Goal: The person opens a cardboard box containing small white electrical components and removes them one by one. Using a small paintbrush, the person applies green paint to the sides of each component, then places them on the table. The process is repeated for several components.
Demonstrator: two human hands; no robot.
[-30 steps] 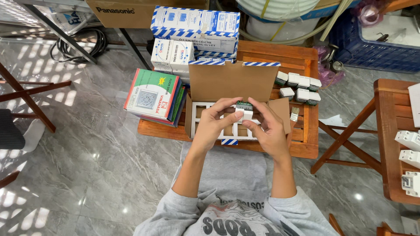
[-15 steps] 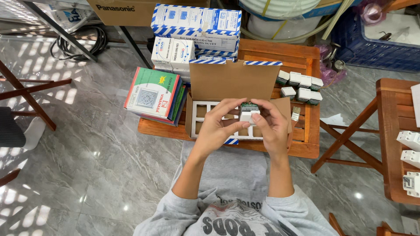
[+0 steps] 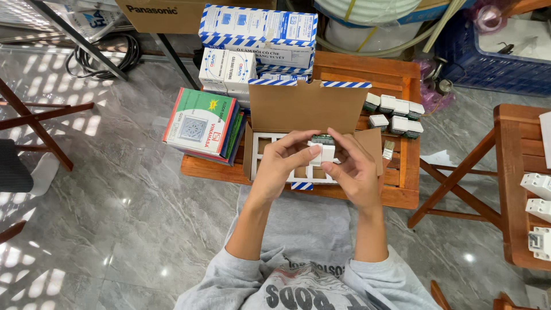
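Head view, looking down on a seated person at a low slatted wooden desk [image 3: 402, 195]. The left hand [image 3: 284, 163] and the right hand [image 3: 353, 169] meet over an open brown cardboard box with a blue-and-white striped edge [image 3: 307, 106], whose flap stands upright so the white compartment insert [image 3: 267, 143] below lies exposed. Between them is a small white plastic switch module with a dark top [image 3: 322, 148], held above the insert, apparently so it can be aligned with a compartment. The fingers [image 3: 298, 154] of the left hand close on its left side and those of the right hand on its lower right edge, thumbs in front; both hands grip it. More white modules [image 3: 393, 112] lie in a loose group on the desk to the right, just beside the box, and stacked printed cartons [image 3: 201, 120] stand to the left, within reach.
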